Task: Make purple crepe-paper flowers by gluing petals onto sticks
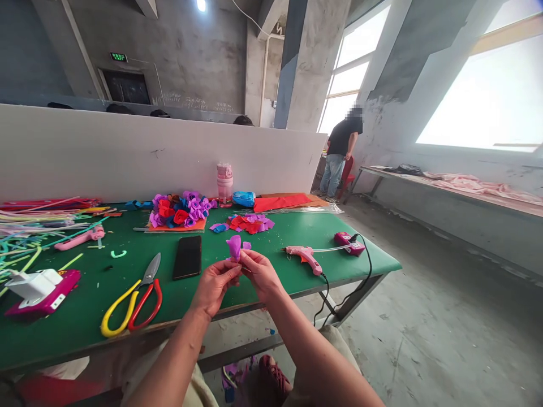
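Above the near part of a green-topped work table (pixel 176 294), a small purple crepe-like flower (pixel 233 247) is pinched at its base between thumb and fingers of both the left hand (pixel 218 284) and the right hand (pixel 262 276), presumably so that its petals are left uncrushed. To the right, a pink glue gun (pixel 307 257) is laid on its side, its nozzle pointed left, apparently kept within easy reach. Loose purple, red and blue petal pieces (pixel 252 224) are spread just beyond the flower, seemingly for ready picking. At far left, finished-looking multicoloured flowers (pixel 182 210) are heaped together, apart from the loose pieces. Red-and-yellow-handled scissors (pixel 147 280) are set down at near left, untouched.
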Motion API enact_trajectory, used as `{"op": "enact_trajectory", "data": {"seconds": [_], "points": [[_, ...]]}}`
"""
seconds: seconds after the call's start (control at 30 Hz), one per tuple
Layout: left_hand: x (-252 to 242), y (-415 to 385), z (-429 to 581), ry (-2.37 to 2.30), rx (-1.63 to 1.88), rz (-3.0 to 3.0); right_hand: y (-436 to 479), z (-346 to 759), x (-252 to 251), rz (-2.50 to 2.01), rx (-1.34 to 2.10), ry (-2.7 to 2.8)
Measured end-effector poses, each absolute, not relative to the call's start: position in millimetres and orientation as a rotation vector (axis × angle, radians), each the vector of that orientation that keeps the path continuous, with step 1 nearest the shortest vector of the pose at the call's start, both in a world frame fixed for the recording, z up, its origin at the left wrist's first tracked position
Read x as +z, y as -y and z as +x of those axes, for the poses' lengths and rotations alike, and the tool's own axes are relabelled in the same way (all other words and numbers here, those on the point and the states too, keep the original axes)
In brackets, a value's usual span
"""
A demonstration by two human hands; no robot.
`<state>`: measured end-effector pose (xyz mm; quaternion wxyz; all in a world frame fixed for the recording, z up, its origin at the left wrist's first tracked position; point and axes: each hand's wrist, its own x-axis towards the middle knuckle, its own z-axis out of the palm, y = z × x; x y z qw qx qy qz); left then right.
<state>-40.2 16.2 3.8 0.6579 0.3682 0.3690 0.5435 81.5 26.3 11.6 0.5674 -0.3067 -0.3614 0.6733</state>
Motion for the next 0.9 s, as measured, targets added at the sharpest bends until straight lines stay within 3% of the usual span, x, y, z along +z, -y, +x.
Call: {"op": "enact_trajectory", "data": {"seconds": [0.57,0.9], "points": [[-3,-20,-33,-0.988,1.362,0.905,-29,81,-1,-0.654,1.646,0.808],[5,-19,-41,-1.064,1.322,1.209,-27,83,-3,-0.804,1.467,0.902]]}}
